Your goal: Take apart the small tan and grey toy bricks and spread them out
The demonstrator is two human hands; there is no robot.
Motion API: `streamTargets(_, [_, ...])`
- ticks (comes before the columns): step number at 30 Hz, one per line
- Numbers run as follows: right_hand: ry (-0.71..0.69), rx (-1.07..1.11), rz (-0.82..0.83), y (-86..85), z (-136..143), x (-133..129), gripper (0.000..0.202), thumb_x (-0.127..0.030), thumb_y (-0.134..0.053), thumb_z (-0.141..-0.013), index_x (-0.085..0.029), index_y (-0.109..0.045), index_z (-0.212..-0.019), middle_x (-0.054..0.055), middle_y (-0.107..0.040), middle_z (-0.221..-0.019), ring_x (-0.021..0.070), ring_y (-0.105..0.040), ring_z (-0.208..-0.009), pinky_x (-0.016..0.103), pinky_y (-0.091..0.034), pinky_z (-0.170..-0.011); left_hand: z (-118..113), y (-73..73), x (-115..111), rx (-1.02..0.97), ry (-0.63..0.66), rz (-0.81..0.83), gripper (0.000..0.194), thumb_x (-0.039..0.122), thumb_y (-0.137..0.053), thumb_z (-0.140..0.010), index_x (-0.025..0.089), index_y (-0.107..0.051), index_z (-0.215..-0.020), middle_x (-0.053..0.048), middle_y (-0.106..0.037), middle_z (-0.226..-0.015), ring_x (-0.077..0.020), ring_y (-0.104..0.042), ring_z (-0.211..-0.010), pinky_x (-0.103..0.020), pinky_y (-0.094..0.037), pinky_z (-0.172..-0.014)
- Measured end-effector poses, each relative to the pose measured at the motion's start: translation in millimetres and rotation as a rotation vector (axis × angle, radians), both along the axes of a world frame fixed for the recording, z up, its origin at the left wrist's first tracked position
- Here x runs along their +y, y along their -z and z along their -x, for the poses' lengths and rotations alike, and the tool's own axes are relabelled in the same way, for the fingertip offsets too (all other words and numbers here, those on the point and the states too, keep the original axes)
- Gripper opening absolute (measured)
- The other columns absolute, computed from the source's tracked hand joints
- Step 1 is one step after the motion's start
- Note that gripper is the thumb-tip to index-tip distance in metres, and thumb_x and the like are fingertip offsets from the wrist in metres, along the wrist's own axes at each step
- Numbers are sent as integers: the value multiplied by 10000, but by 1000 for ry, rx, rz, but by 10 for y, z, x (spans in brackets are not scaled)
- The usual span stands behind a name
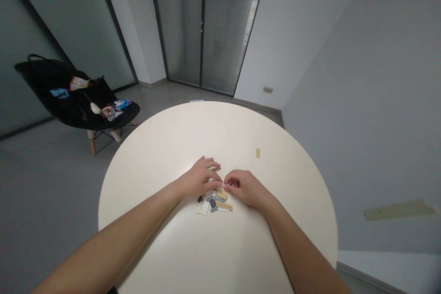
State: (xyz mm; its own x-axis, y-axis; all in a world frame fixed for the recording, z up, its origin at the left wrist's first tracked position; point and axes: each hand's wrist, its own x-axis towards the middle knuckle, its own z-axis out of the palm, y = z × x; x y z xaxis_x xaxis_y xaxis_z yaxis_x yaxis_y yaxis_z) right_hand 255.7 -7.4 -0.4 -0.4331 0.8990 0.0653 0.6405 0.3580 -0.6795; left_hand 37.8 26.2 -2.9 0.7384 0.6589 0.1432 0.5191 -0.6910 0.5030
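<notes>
My left hand (201, 178) and my right hand (246, 187) meet fingertip to fingertip above the middle of a round white table (172, 142). Thumb and index finger of the left hand are pinched together, its other fingers stretched out. My right hand is curled, thumb against fingers. Something small and pale shows between the fingertips, too small to name. Just below lies a small heap of toy building pieces: a tan piece (222, 195), a longer tan strip (224, 206), a dark grey piece (212, 203) and a white flat piece (205, 208). The hands partly hide the heap.
A single tan flat piece (258, 153) lies apart, beyond my right hand. At the left stands a black chair (72, 112) with a bag and assorted items on it. A pale wall (372, 115) rises at the right, and glass panels (220, 23) stand behind the table.
</notes>
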Motion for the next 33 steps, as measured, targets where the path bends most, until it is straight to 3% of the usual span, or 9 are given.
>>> streamTargets(8, [42, 132, -18, 12, 14, 18, 100, -229, -635, -791, -185, -712, -835, 16, -659, -740, 112, -528, -624, 226, -409, -579, -25, 51, 20, -103, -25, -12, 169, 356, -603, -866, 240, -726, -863, -67, -613, -1218, -250, -480, -1222, -514, -206, -1119])
streamTargets(13, [132, 238, -46, 40, 39, 30, 102, -235, -627, -800, -186, -697, -856, 3, -650, -686, 111, -536, -584, 229, -434, -549, -45, 57, 30, -196, -11, -10, 150, 297, -628, -842, 207, -716, -761, -73, -639, -1152, -242, -520, -1149, -459, -296, -1074])
streamTargets(17, [135, 264, -174, 22, 58, 37, 104, -230, -624, -812, -195, -695, -880, 27, -677, -780, 125, -595, -642, 252, -499, -609, -75, 99, 25, -331, -64, 55, 132, 256, -624, -832, 211, -712, -745, -63, -646, -1130, -227, -538, -1119, -385, -393, -994])
streamTargets(24, [117, 198, -492, 9, 68, 50, 189, -257, -652, -822, -215, -691, -1002, 78, -679, -949, 179, -633, -859, 326, -535, -788, -112, 186, 53, -599, -212, 301, 143, 318, -667, -801, 195, -737, -774, -92, -649, -1084, -221, -604, -1031, -349, -444, -931])
streamTargets(33, [71, 130, -620, 20, 77, 41, 209, -251, -665, -816, -224, -689, -1023, 78, -695, -1038, 191, -646, -971, 341, -542, -875, -111, 194, 79, -703, -195, 457, 181, 340, -687, -787, 171, -747, -772, -104, -642, -1068, -215, -624, -969, -343, -449, -908])
